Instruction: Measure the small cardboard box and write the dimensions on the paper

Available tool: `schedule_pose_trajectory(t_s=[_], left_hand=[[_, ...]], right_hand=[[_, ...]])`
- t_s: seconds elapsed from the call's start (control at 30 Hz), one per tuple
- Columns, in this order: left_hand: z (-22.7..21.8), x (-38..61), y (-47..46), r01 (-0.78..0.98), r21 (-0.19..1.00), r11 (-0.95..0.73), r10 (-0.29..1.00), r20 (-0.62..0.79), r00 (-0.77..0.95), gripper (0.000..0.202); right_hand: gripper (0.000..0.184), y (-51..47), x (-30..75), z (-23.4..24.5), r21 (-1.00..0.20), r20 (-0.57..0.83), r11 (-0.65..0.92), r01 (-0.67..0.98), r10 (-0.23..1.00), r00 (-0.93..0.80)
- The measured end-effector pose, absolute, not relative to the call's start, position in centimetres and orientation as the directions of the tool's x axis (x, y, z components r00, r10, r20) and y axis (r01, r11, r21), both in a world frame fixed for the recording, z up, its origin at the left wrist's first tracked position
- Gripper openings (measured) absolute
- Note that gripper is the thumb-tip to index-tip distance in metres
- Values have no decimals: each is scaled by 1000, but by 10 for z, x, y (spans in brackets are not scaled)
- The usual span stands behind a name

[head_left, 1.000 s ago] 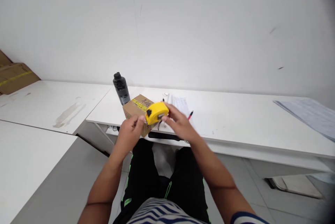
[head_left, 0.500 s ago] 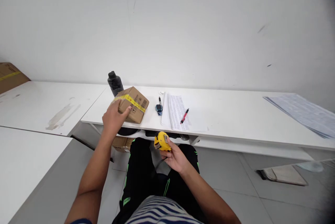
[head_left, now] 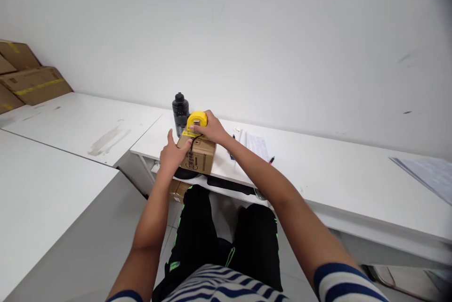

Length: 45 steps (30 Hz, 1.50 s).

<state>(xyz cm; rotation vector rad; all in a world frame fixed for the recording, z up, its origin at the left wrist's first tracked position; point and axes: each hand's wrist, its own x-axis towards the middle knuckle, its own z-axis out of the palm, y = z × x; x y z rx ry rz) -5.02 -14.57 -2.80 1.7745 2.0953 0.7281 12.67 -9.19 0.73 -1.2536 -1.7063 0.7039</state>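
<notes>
A small cardboard box (head_left: 202,158) with yellow tape across its top sits near the front edge of the white table, close to a black bottle (head_left: 180,112). My left hand (head_left: 172,157) is against the box's left side, thumb across its near upper edge and index finger pointing up. Above the box top, my right hand (head_left: 213,128) grips a yellow tape measure (head_left: 197,119). A dark strap hangs from the tape measure over the box. How far any blade is drawn out cannot be seen.
Printed sheets (head_left: 257,145) and a red pen (head_left: 271,160) lie to the right, partly behind my right forearm. More papers (head_left: 429,175) are at the far right. Larger taped boxes (head_left: 38,86) stand at the left by the wall. Another box (head_left: 179,190) is under the table.
My right hand has raised the tape measure from above my lap to the box top. The box has turned, showing a printed side. The view has shifted left.
</notes>
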Motion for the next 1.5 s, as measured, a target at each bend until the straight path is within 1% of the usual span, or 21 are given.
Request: schedule_pose_trajectory(t_s=[0.07, 0.13, 0.3, 0.4, 0.5, 0.57, 0.73, 0.87, 0.97, 1.07, 1.17, 1.33, 1.5], left_hand=[[-28, -51, -147, 829, 550, 97, 976, 110, -188, 94], [-27, -52, -150, 840, 537, 76, 979, 120, -165, 90], [-26, -49, -153, 857, 509, 75, 987, 88, -138, 84], [-26, -46, -153, 855, 507, 106, 984, 73, -165, 83], [-27, -45, -154, 847, 523, 96, 985, 75, -158, 79], [-28, -47, -154, 843, 532, 76, 987, 80, -139, 75], [-30, -51, -150, 814, 581, 15, 992, 95, -86, 58], [-32, -49, -146, 805, 593, 17, 990, 102, -96, 58], [-30, -47, -147, 822, 569, 26, 992, 89, -93, 62], [-25, -45, -149, 847, 531, -7, 997, 72, -37, 66], [-20, -45, -149, 868, 493, -65, 997, 63, 39, 63], [-18, -48, -147, 885, 460, -73, 997, 63, 50, 61], [-19, -47, -144, 897, 434, -87, 996, 68, 63, 59]], right_hand=[[55, -76, 113, 7, -753, 311, 381, 536, 924, -221], [56, -70, 105, 4, -715, 313, 416, 562, 909, -274], [51, -70, 102, -4, -762, 320, 441, 474, 893, -317], [51, -71, 100, -8, -736, 319, 457, 500, 885, -339], [52, -73, 99, -10, -703, 321, 472, 532, 878, -355], [53, -74, 100, -10, -694, 312, 466, 549, 882, -353], [56, -82, 109, -7, -655, 264, 415, 631, 909, -323], [55, -93, 115, -5, -603, 257, 376, 704, 927, -274], [54, -99, 119, -5, -571, 255, 352, 741, 935, -247], [54, -101, 124, -7, -568, 250, 343, 749, 938, -240], [54, -100, 125, -8, -574, 255, 348, 742, 936, -242], [51, -110, 138, -4, -575, 255, 354, 738, 934, -250], [54, -140, 193, -7, -622, 220, 257, 739, 964, -150]])
